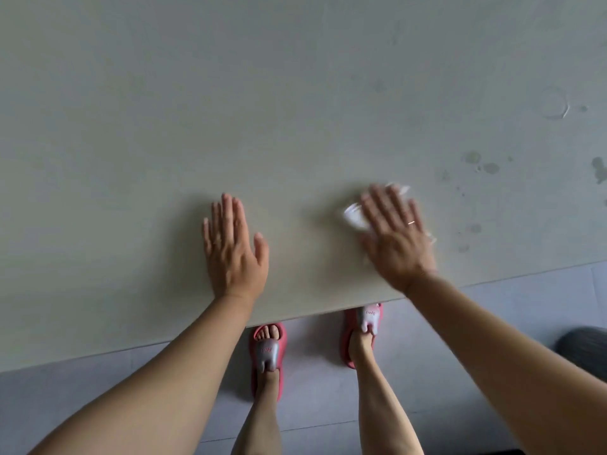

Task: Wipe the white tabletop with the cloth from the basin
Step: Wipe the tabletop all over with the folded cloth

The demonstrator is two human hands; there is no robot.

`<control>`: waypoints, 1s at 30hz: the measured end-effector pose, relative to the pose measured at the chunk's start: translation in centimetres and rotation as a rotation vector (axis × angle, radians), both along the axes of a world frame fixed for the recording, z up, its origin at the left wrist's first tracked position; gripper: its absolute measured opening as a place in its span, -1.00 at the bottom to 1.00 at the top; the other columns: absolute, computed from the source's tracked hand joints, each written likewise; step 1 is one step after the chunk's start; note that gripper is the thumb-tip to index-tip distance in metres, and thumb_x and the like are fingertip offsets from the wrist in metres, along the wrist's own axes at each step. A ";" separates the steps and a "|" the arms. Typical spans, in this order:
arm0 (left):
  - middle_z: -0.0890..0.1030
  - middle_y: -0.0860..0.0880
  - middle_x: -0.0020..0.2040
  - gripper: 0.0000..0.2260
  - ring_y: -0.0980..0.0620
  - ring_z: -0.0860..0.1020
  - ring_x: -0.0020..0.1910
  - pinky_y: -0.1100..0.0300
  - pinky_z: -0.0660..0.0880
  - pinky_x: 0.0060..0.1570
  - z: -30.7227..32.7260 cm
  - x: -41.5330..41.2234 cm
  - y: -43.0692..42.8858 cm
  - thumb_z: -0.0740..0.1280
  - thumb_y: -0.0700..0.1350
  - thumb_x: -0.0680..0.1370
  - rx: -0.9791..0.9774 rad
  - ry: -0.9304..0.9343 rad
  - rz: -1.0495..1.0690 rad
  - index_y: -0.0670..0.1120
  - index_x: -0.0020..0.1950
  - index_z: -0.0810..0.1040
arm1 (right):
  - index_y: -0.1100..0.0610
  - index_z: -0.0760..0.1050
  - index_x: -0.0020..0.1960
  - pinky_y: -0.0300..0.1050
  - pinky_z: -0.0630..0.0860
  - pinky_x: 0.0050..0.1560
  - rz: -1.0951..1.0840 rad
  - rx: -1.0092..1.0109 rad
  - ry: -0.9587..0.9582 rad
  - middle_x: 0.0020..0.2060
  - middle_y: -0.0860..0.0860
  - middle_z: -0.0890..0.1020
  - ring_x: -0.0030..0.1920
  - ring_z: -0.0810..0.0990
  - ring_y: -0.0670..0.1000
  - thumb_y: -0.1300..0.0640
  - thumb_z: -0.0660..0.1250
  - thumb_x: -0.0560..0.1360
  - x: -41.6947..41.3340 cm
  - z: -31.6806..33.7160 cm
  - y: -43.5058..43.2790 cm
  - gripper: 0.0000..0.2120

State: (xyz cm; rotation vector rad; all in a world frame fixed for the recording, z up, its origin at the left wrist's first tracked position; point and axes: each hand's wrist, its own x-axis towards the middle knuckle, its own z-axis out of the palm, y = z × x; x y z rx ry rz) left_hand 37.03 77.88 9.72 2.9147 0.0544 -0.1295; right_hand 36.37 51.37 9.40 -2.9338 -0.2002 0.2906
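Observation:
The white tabletop (295, 110) fills most of the view. My right hand (395, 239) lies flat with straight fingers on a white cloth (353, 217), pressing it onto the table near the front edge; cloth shows at the fingertips and on both sides of the hand, and both are blurred. My left hand (231, 247) rests flat and empty on the table to the left of it, fingers straight. The basin is out of view.
Damp spots and a ring mark (555, 105) dot the table's right side. The table's front edge (312, 315) runs slanted across the lower view. Below it are grey floor, my feet in pink slippers (267, 356), and a dark object (584, 353) at right.

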 end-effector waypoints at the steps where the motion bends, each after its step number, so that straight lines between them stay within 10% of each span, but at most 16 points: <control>1: 0.20 -0.21 0.51 -0.44 -0.20 0.18 0.49 -0.07 0.02 0.46 0.0 1.4 -1.0 0.04 -0.02 0.53 -0.011 -0.011 -0.006 -0.24 0.49 0.20 | 0.01 0.07 0.53 0.14 -0.03 0.50 -0.179 -0.002 0.015 0.53 0.03 0.10 0.53 -0.02 0.09 -0.09 0.03 0.52 0.9 0.1 -0.9 -0.41; 5: 0.14 -0.17 0.54 -0.45 -0.14 0.11 0.52 0.00 -0.06 0.47 -0.7 6.7 -4.0 0.02 0.00 0.56 -0.025 -0.025 -0.017 -0.21 0.52 0.14 | 0.04 -0.03 0.54 0.10 -0.21 0.49 -0.525 0.014 0.016 0.54 0.05 -0.01 0.53 -0.17 0.11 -0.07 0.00 0.51 1.8 0.0 3.3 -0.37; 13: 0.18 -0.17 0.53 -0.43 -0.14 0.14 0.51 -0.02 0.05 0.47 -1.7 7.7 -4.2 0.06 0.01 0.54 -0.025 -0.050 0.000 -0.21 0.51 0.18 | 0.00 0.13 0.51 0.13 0.01 0.49 0.288 -0.004 -0.050 0.51 0.03 0.19 0.51 0.09 0.13 -0.08 0.13 0.53 3.2 -0.2 3.2 -0.42; 20: 0.21 -0.16 0.52 -0.42 -0.14 0.16 0.51 -0.03 0.10 0.46 -1.4 7.8 -4.6 0.10 -0.01 0.51 -0.016 -0.036 0.015 -0.21 0.50 0.20 | 0.04 0.00 0.54 0.11 -0.18 0.49 -0.467 0.019 0.001 0.54 0.06 0.01 0.53 -0.11 0.13 -0.04 0.08 0.54 9.6 -0.3 1.7 -0.39; 27: 0.23 -0.18 0.51 -0.42 -0.15 0.18 0.50 -0.07 0.15 0.45 -1.1 7.9 -4.7 0.10 -0.09 0.48 -0.020 -0.038 0.013 -0.24 0.49 0.22 | 0.04 0.16 0.51 0.15 0.08 0.47 0.420 0.020 -0.070 0.49 0.04 0.23 0.50 0.13 0.14 -0.07 0.18 0.54 7.5 -0.2 3.8 -0.42; 30: 0.23 -0.18 0.51 -0.42 -0.14 0.18 0.50 -0.04 0.11 0.47 -1.0 8.0 -4.7 0.10 -0.08 0.48 -0.012 -0.040 0.022 -0.24 0.49 0.23 | 0.00 0.09 0.52 0.10 -0.04 0.49 0.286 -0.005 -0.041 0.51 0.03 0.17 0.52 0.07 0.11 -0.09 0.05 0.57 12.3 -0.5 -1.4 -0.45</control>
